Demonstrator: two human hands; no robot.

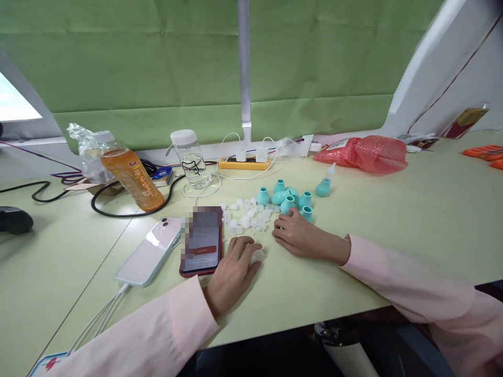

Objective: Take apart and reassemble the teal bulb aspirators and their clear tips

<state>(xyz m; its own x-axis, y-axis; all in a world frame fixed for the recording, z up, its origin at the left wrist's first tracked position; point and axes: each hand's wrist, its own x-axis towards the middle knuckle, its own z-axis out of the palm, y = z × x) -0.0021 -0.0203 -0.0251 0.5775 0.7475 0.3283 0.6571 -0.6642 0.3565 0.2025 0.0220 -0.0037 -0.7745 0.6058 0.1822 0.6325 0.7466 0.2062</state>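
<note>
My left hand (234, 269) is above the table beside a phone, thumb and forefinger closed about a small translucent plastic piece (258, 256). My right hand (296, 235) rests palm down, fingers loosely bent and partly apart; its underside is hidden. Just beyond it stands a cluster of several teal squeeze bulbs (304, 200) with open necks, one lying on its side. Between the hands and the bulbs, many loose translucent nozzle-like pieces (245, 222) are scattered. Apart from the cluster, one teal bulb (323, 188) carries a translucent tip (330, 170).
A red-cased phone (201, 241) and a charging white phone (151, 251) lie at left. Behind are a tilted orange drink bottle (131, 173), a clear water bottle (193, 162), a yellow power strip (243, 165) and a red bubble-wrap bag (365, 153). Cables trail across the table.
</note>
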